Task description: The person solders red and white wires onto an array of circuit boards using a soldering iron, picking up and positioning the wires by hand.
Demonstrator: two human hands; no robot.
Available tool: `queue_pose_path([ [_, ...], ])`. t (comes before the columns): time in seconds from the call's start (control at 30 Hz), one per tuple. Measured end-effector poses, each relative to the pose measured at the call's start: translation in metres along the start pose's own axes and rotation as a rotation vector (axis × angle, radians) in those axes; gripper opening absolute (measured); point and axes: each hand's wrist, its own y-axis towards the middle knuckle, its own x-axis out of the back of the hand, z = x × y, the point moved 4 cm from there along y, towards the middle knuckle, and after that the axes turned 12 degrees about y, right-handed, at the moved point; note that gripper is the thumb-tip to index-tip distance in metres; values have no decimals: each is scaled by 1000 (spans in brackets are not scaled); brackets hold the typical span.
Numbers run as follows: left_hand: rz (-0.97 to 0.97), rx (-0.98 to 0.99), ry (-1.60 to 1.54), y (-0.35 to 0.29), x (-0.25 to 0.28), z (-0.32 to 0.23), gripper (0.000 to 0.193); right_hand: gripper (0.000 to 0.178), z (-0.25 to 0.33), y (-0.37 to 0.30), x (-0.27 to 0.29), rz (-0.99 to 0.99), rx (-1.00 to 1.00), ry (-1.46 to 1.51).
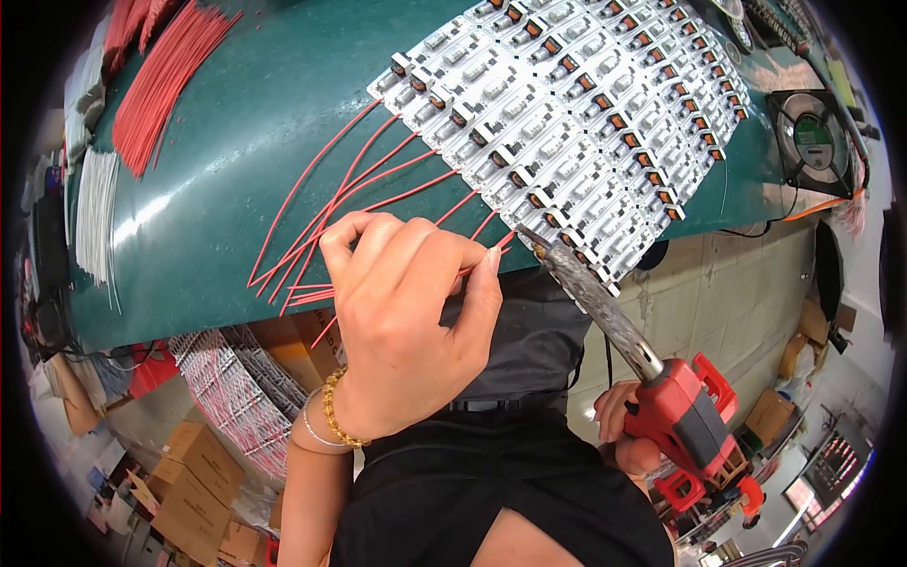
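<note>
My left hand (406, 302) is closed in a pinch, thumb against forefinger, on a red wire (504, 240) at the near edge of the white circuit board panel (529, 118). Several other red wires (326, 156) run from the panel's edge and fan out to the left, some passing behind my fingers. Lower right, my right hand (624, 430) grips a red and black soldering gun (675, 416), partly hidden by its body. The gun's long metal barrel (605, 307) slants up to the left, its tip at the panel's edge close to the pinched wire.
On the green table (236, 217) lie a bundle of red wires (170, 80) and a bundle of white wires (95, 217) at left. A small black fan (812, 142) stands at right. Below the table are wired panels (227, 387) and cardboard boxes (194, 487).
</note>
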Motion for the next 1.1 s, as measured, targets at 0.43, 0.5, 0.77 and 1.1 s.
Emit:
queue_pose_path([
  [0.43, -11, 6, 20, 1, -1, -1, 13, 51, 11, -3, -20, -204, 71, 306],
  [0.5, -17, 4, 20, 1, -1, -1, 13, 66, 7, 1, -18, -148, 155, 93],
  [0.77, -2, -42, -163, -1, 1, 4, 19, 81, 11, 9, -24, -41, 219, -86],
  [1.1, -50, -231, -71, -4, -2, 5, 20, 84, 10, 2, -23, -123, 221, -46],
])
